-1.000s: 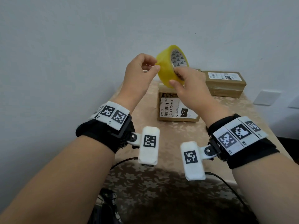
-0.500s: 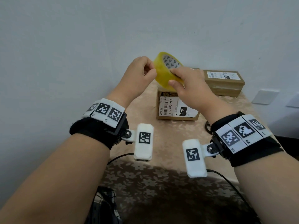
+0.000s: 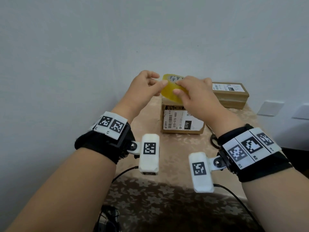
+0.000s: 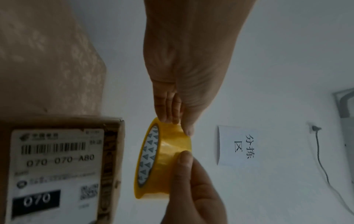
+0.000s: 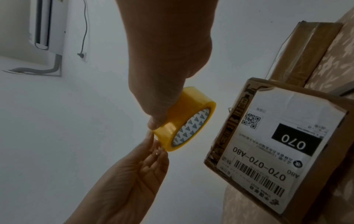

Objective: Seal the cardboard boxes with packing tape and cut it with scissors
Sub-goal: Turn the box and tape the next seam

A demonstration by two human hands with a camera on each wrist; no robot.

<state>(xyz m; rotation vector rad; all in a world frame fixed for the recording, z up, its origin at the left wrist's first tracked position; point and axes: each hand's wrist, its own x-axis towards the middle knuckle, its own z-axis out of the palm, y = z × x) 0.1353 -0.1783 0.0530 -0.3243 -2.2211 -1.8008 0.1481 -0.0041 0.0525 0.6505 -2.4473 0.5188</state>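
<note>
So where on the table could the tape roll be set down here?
Bare tablecloth lies left of the labelled box, out to the table's wall-side edge, and in front of that box, under the wrists. It is crowded toward the back right: the second box, with the dark scissors handle near the right wrist.

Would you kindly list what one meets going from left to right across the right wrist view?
Wall air conditioner → hanging cable → yellow tape roll held by the right hand → labelled cardboard box.
</note>
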